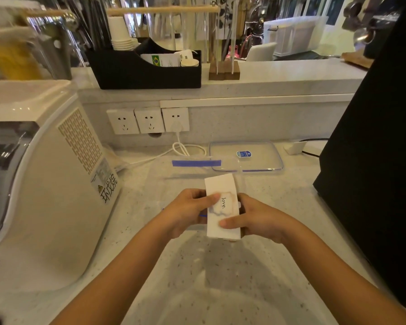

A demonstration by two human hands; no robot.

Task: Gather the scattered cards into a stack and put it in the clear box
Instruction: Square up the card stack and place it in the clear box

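2 hands at frame centre grip 1 card stack (223, 207): left hand (189, 211) closed on its left edge, right hand (256, 219) closed on its right. Stack's long axis runs away from the person. The clear box (185, 181) sits just beyond the fingers, on the table (279, 207); lid (246, 158) farther back, upper right.

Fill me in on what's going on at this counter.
A person is holding a stack of cards in both hands, the left hand on one side and the right hand on the other, above a speckled counter. The top card reads "love." A clear lid lies further back near the wall sockets. No loose cards show on the counter, so the gathering looks done; boxing the stack is what remains.
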